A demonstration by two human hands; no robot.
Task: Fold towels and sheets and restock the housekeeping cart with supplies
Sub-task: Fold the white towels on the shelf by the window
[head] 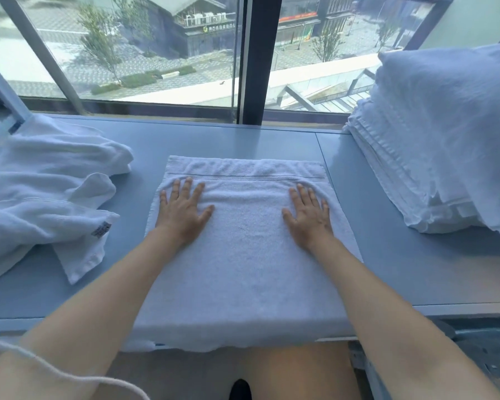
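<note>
White towel lies flat mid-table, near edge hanging over the front. Left hand and right hand press on its far half, fingers straight and spread, holding nothing; likely smoothing creases before the next fold. Unfolded towels heaped left, folded stack right, so work probably moves left to right.

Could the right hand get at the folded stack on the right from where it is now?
Probably yes: the right hand lies flat on the towel, holding nothing, and only bare table separates it from the folded stack.
</note>
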